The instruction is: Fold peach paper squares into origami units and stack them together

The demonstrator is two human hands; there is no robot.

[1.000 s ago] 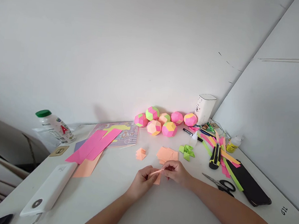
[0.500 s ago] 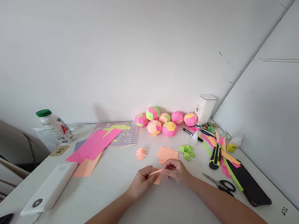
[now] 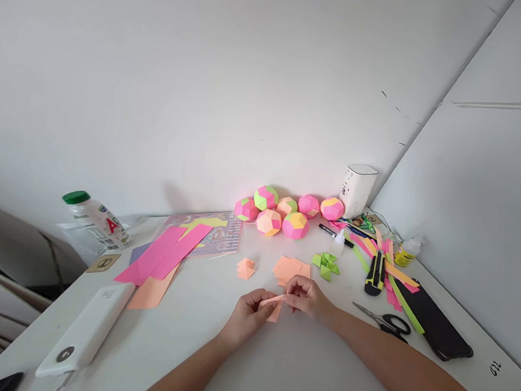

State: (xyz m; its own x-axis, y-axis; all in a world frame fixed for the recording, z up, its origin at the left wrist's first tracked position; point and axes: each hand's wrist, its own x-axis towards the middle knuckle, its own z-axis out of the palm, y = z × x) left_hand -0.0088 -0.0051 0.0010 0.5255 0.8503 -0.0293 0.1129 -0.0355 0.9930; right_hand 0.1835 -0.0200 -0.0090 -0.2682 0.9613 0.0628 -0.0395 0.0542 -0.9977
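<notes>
Two hands: my left hand (image 3: 249, 314) and right hand (image 3: 308, 300) pinch a peach paper piece (image 3: 273, 315) between them.
Peach paper stack (image 3: 290, 268): I see it lying just beyond the right hand.
Paper balls (image 3: 269, 223): seven, grouped near the wall (image 3: 251, 96).

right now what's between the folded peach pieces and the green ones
In the head view, peach paper sheets lie between the folded peach pieces and green pieces.

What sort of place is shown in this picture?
Probably a craft desk in a room corner: faceted paper balls stand by the wall, with scissors and a cutter knife on the white tabletop.
</notes>
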